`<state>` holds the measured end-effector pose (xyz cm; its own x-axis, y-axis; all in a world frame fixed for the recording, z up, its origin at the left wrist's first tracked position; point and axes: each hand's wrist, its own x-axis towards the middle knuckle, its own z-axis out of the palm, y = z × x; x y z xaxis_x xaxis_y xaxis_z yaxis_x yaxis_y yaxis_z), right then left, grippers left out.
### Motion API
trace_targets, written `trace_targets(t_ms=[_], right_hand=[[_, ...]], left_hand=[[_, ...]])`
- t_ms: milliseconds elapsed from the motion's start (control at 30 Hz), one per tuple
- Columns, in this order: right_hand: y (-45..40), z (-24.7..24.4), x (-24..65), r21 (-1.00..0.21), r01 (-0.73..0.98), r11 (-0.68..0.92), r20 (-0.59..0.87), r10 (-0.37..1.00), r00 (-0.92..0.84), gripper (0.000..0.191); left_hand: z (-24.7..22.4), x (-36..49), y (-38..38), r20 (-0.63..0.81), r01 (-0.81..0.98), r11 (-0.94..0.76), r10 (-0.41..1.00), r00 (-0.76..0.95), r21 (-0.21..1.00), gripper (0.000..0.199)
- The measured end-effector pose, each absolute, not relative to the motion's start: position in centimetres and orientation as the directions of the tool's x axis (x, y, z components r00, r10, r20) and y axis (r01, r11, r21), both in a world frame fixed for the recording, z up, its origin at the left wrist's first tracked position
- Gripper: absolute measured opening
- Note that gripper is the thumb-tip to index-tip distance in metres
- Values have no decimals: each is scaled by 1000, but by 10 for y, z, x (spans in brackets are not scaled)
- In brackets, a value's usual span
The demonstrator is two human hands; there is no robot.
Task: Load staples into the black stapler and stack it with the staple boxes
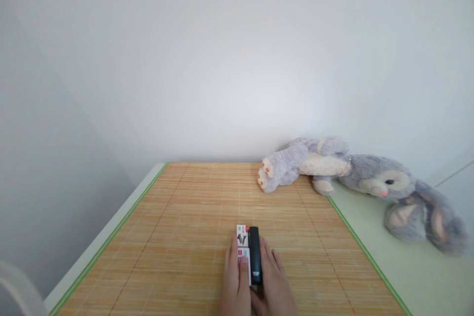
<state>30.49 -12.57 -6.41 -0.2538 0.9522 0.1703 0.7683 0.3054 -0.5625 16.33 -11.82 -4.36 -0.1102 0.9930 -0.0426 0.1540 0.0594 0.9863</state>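
Observation:
A black stapler (255,256) lies lengthwise on the bamboo mat, side by side with two small white and pink boxes, a far one (242,235) with a picture on it and a near one (243,253). My left hand (236,279) is closed along the left side of the boxes, its thumb over the near box. Along the stapler's right side rests my right hand (273,281), fingers together and pressed to it, its thumb at the near end. Between the two hands, the boxes and stapler touch each other.
The bamboo mat (192,217) with green edging covers most of the pale table (414,266). A grey plush rabbit (324,165) lies across the back right, against the white wall (222,59). A blurred pale curved object (20,286) shows at the lower left.

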Motion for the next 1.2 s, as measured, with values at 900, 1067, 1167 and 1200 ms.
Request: trace_targets(t_ms=[900,1067,1167,1200], right_hand=[[-140,-19,506,-576,804,148,174,983,-56,80],[-137,-17,504,-559,814,157,186,981,-62,76],[-135,-18,506,-548,822,154,181,981,-62,76],[-134,-19,506,-545,824,156,183,981,-64,75]], left_hand=[[-11,299,-77,86,437,-234,939,332,869,77],[-2,267,-54,160,418,-443,814,559,793,86],[-2,269,-52,224,404,-496,800,556,769,85],[-3,270,-53,238,403,-505,800,551,763,84]])
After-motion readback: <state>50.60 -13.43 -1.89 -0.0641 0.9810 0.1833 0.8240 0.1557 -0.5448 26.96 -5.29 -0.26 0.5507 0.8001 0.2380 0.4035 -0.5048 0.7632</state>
